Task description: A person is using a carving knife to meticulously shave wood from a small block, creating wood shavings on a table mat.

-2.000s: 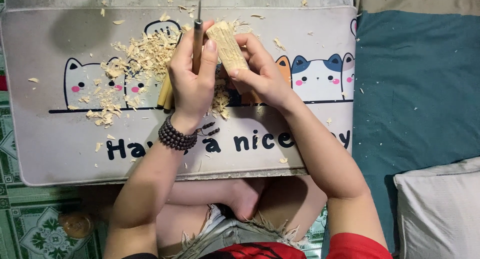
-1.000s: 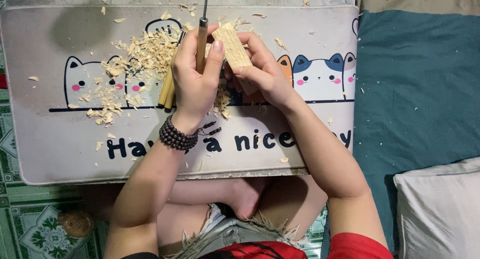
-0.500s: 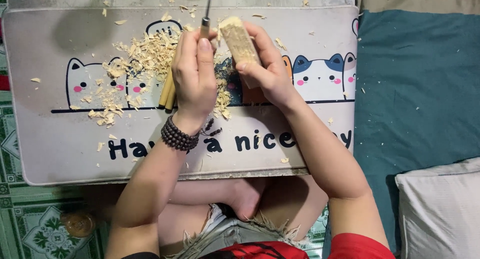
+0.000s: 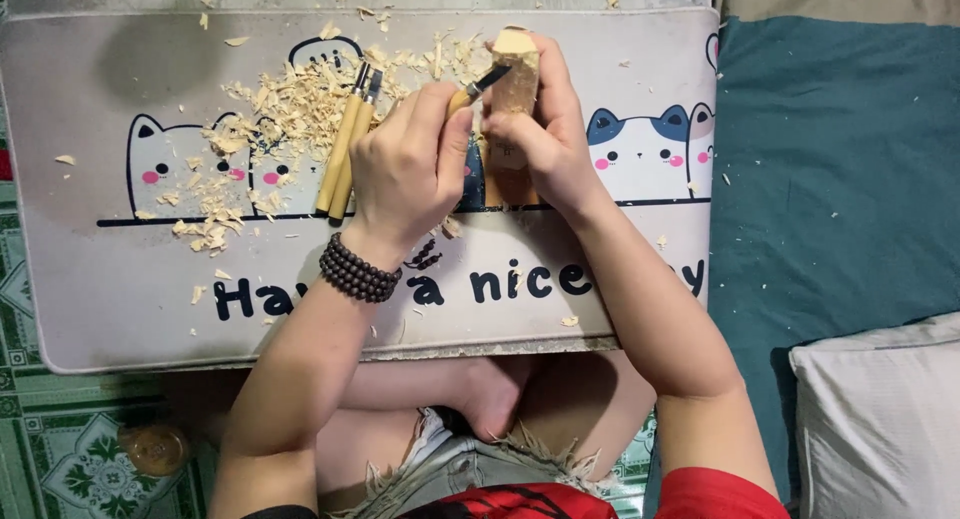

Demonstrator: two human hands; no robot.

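While the head view looks straight down, the left hand [image 4: 410, 164] sits just above the middle of the frame, clenched around a wooden-handled carving knife [image 4: 478, 86] whose blade tip touches the wood block [image 4: 514, 79]. Right beside it, the right hand [image 4: 545, 139] grips that pale block near the top centre, holding it upright-ish over the cat-print desk mat [image 4: 120, 299]. Two spare carving tools [image 4: 343, 144] lie side by side left of the hands, half buried in wood shavings [image 4: 280, 109] scattered across the mat's upper left. Bead bracelet [image 4: 357, 271] on the left wrist, teal blanket [image 4: 840, 179] along the right edge.
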